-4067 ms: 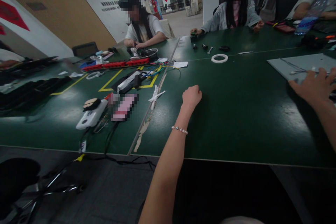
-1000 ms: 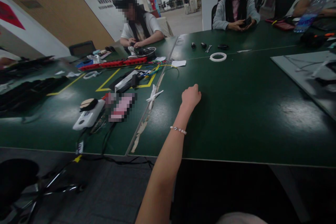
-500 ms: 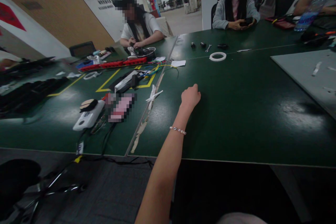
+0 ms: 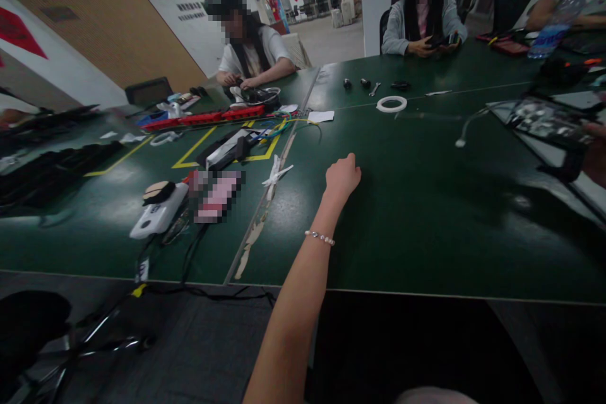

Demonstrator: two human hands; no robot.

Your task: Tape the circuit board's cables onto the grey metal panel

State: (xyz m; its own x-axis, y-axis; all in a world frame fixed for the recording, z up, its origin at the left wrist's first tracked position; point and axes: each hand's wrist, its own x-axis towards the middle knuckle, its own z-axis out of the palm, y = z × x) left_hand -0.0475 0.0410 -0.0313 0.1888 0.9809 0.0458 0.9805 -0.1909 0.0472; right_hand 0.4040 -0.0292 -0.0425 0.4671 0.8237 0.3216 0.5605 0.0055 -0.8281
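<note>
My left hand rests on the green table in a loose fist. Its fingers curl away from view, and nothing sticks out of it; a beaded bracelet circles the wrist. At the right edge, my right hand, partly cut off, grips a black-framed device with silvery parts inside. A thin pale cable with a small white plug hangs from its left side. The device is tilted and blurred, above the grey board, and hides much of it.
A roll of white tape and a small wrench lie farther back. To the left are a white power bank, a pink phone and a red strip. Two people sit across the table; a bottle stands far right.
My right hand has come in from the right with the black-framed device and its dangling cable. The left fist has stayed in place.
</note>
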